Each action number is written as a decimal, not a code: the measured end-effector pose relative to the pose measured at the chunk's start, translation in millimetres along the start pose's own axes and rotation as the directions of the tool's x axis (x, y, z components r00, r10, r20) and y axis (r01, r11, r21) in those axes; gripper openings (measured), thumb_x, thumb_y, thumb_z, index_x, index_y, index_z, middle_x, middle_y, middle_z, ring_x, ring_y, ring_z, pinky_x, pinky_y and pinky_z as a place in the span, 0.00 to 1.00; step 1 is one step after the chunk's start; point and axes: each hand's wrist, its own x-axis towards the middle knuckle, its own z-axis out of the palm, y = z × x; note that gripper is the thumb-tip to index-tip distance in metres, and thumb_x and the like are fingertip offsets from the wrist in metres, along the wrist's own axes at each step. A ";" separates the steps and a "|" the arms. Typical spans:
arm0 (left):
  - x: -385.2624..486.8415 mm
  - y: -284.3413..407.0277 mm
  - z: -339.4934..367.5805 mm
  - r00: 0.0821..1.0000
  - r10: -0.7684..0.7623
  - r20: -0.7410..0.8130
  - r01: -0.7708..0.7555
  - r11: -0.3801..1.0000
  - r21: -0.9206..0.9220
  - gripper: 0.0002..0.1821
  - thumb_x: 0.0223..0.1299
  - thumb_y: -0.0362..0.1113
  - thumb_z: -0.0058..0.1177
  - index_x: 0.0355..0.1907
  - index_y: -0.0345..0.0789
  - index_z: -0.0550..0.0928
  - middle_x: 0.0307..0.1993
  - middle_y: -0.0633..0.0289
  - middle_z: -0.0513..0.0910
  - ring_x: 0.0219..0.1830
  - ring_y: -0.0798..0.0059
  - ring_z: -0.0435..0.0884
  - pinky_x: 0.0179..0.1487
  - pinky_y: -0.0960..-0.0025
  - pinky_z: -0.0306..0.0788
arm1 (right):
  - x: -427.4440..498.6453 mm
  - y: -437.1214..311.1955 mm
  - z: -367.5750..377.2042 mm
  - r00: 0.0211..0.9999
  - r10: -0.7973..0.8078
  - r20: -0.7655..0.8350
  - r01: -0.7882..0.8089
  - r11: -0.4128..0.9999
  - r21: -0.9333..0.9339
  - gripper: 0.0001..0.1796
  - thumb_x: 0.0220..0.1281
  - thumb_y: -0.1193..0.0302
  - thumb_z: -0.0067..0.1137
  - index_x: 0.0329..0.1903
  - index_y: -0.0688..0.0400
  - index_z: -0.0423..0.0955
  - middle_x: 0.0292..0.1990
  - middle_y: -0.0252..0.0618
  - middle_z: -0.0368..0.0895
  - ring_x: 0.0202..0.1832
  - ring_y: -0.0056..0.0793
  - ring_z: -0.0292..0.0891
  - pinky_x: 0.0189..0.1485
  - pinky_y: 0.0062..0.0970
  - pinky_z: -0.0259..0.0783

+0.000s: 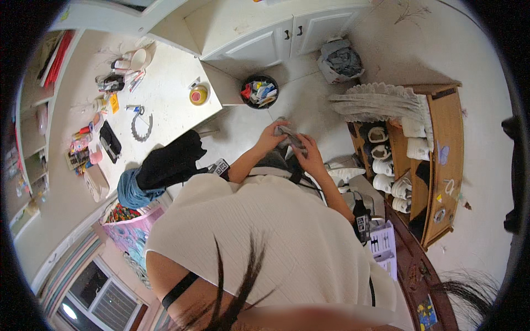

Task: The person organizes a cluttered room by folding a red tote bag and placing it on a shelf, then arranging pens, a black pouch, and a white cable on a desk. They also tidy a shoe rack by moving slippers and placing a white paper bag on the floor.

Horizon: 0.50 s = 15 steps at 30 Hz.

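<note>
A piece of grey cloth point(291, 135) is bunched between my two hands, in front of my waist. My left hand point(274, 134) pinches its upper left part, with the thumb over the fabric. On the right side of the cloth, the fingers of my right hand point(307, 154) are closed on it. More grey and dark fabric lies just below the hands, and I cannot tell whether it is the same piece. A dark strap with a printed tag sits on each forearm.
A white desk point(169, 89) with a headband and small items stands at left, black clothing point(172, 161) at its edge. Ahead are a filled waste bin point(260, 92) and a bag of grey cloth point(341, 62). A wooden shoe rack point(445, 165) stands right, near a purple basket point(383, 248).
</note>
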 end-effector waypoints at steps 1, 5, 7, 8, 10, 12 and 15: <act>10.4 -18.3 -16.4 0.995 -0.095 0.017 0.094 0.994 0.062 0.21 0.61 0.30 0.56 0.58 0.38 0.75 0.47 0.57 0.81 0.47 0.72 0.80 0.47 0.70 0.76 | 0.1 5.0 3.8 0.994 0.109 0.011 -0.110 0.991 0.078 0.25 0.63 0.71 0.59 0.63 0.55 0.69 0.61 0.49 0.67 0.49 0.39 0.79 0.49 0.30 0.76; 67.4 -77.4 -65.3 0.940 -0.298 -0.165 0.316 0.944 0.095 0.17 0.53 0.31 0.55 0.48 0.37 0.78 0.36 0.56 0.83 0.41 0.64 0.82 0.45 0.63 0.74 | -0.7 27.5 -10.1 0.932 0.356 -0.066 -0.329 0.908 0.259 0.26 0.65 0.64 0.60 0.64 0.55 0.68 0.59 0.50 0.70 0.47 0.35 0.80 0.50 0.32 0.76; 107.6 -103.5 -88.0 0.958 0.012 -0.285 0.081 0.945 0.315 0.21 0.53 0.32 0.55 0.52 0.36 0.77 0.44 0.49 0.81 0.49 0.53 0.80 0.52 0.58 0.72 | -4.2 39.4 -27.6 0.863 0.480 -0.160 -0.444 0.870 0.214 0.26 0.67 0.63 0.58 0.64 0.56 0.68 0.57 0.49 0.72 0.48 0.34 0.80 0.49 0.31 0.76; 129.7 -115.7 -97.4 0.933 0.073 -0.351 0.112 0.870 0.480 0.23 0.53 0.32 0.55 0.54 0.36 0.76 0.49 0.46 0.80 0.53 0.48 0.78 0.56 0.55 0.70 | -10.3 43.5 -38.6 0.848 0.494 -0.190 -0.450 0.862 0.235 0.25 0.67 0.62 0.58 0.64 0.56 0.68 0.56 0.48 0.73 0.47 0.33 0.80 0.48 0.30 0.76; 158.7 -140.0 -120.5 0.945 -0.080 -0.316 0.226 0.858 0.461 0.27 0.53 0.43 0.62 0.52 0.29 0.76 0.48 0.42 0.80 0.43 0.45 0.82 0.45 0.53 0.75 | -30.2 46.4 -58.2 0.785 0.543 -0.299 -0.468 0.836 0.287 0.25 0.69 0.60 0.56 0.63 0.57 0.69 0.56 0.46 0.75 0.47 0.32 0.80 0.46 0.30 0.75; 167.4 -169.3 -123.4 0.938 -0.130 -0.320 0.298 0.774 0.559 0.28 0.55 0.47 0.59 0.51 0.29 0.76 0.47 0.41 0.81 0.43 0.45 0.82 0.44 0.52 0.75 | -48.9 47.3 -74.7 0.684 0.646 -0.339 -0.530 0.759 0.377 0.28 0.68 0.59 0.57 0.64 0.61 0.68 0.56 0.48 0.74 0.49 0.32 0.79 0.46 0.29 0.75; 190.7 -210.4 -138.9 0.901 -0.206 -0.381 0.383 0.790 0.479 0.31 0.59 0.57 0.52 0.49 0.28 0.77 0.40 0.40 0.82 0.42 0.45 0.82 0.43 0.50 0.74 | -82.0 43.4 -93.5 0.557 0.691 -0.461 -0.465 0.719 0.515 0.28 0.68 0.58 0.57 0.63 0.62 0.68 0.55 0.48 0.75 0.49 0.33 0.79 0.45 0.28 0.76</act>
